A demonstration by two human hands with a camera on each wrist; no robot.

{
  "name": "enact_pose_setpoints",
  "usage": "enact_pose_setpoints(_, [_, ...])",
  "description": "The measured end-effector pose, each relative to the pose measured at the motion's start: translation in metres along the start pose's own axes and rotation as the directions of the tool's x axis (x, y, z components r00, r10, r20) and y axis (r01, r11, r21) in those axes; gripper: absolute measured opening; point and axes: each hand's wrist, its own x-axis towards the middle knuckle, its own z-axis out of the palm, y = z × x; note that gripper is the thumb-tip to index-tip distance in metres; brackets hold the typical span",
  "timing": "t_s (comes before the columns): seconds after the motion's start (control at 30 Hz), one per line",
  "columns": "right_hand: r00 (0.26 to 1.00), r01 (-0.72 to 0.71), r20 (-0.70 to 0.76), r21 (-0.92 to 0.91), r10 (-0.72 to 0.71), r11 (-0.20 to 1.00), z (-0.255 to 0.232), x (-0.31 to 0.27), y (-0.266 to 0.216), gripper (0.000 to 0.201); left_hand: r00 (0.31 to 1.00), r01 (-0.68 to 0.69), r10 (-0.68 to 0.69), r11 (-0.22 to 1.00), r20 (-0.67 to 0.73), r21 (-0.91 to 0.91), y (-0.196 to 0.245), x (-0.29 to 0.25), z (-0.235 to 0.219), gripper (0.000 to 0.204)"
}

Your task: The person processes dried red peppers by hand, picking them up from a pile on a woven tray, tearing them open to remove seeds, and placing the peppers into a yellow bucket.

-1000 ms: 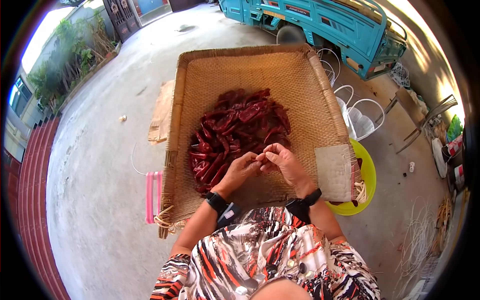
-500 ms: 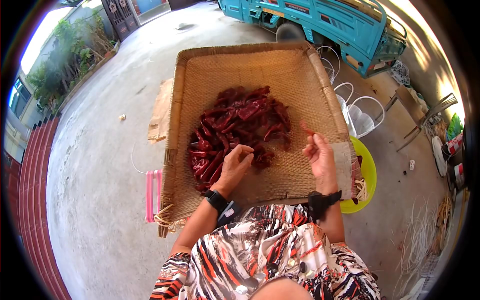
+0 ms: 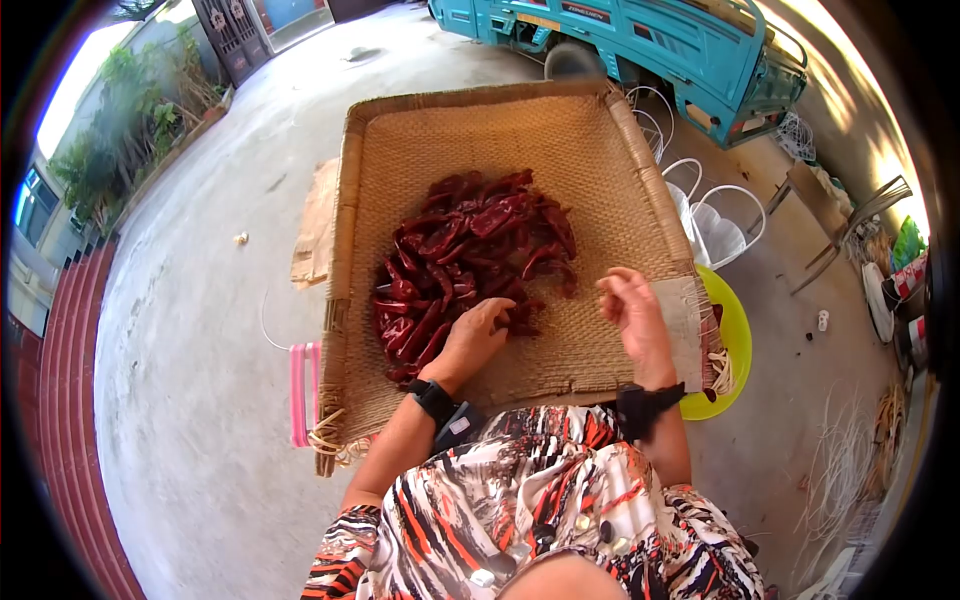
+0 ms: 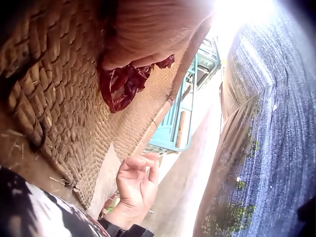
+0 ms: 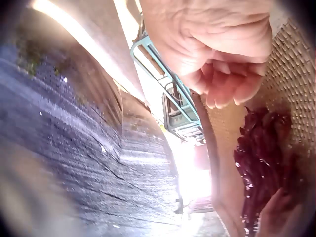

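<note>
Dark wrist straps (image 3: 434, 402) are being worn on both arms, set back behind the fingers, prob. to leave them free. L hand (image 3: 472, 342) is being rested at the near edge of the red peppers (image 3: 455, 250), fingers bent; whether a pepper is being gripped can't be told, fingertips being hidden. R hand (image 3: 638, 315) is being held up over the tray's R side, well apart from L hand, fingers loosely bent, nothing being seen in them. The peppers are being heaped beside & beyond L hand, prob. for easy reach. A woven tray (image 3: 580, 145) is being used to hold them, its raised rim apparently serving vs. spills. Just R of R hand, a pale patch (image 3: 683, 318) is being seen on the tray, perhaps covering wear. Past it, a lime basin (image 3: 741, 340) is being kept close, prob. for handiness. Farther off, white containers (image 3: 720, 238) are being left on the ground; beyond both hands, a teal truck (image 3: 650, 50) is being seen parked.
</note>
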Motion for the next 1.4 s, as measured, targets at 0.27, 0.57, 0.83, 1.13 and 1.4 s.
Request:
enact_pose_setpoints(0.27, [0.922, 0.358, 0.386, -0.814, -0.033, 0.458, 0.049, 0.01, 0.039, 0.046, 1.0, 0.024, -0.024, 1.0, -0.002, -0.014, 0.003, 0.0, -0.001, 0.047])
enact_pose_setpoints(0.57, [0.821, 0.569, 0.567, -0.807, -0.062, 0.16, 0.043, 0.011, 0.054, 0.031, 0.999, 0.026, -0.027, 0.999, -0.032, -0.043, -0.008, -0.001, 0.004, 0.047])
enact_pose_setpoints(0.83, [0.892, 0.407, 0.437, -0.672, -0.111, 0.619, 0.056, -0.001, 0.049, 0.021, 1.0, 0.017, -0.014, 0.984, 0.023, -0.179, 0.002, 0.0, -0.001, 0.028])
enact_pose_setpoints(1.13, [0.874, -0.042, 0.471, -0.175, 0.121, 0.984, 0.052, -0.004, 0.042, 0.012, 0.991, 0.129, -0.09, 0.855, 0.1, -0.503, 0.015, 0.0, -0.008, 0.021])
enact_pose_setpoints(1.4, [0.928, -0.033, 0.362, -0.142, 0.083, 0.989, 0.052, -0.001, 0.053, 0.01, 0.986, 0.16, -0.105, 0.835, 0.133, -0.527, 0.006, 0.0, -0.008, 0.019])
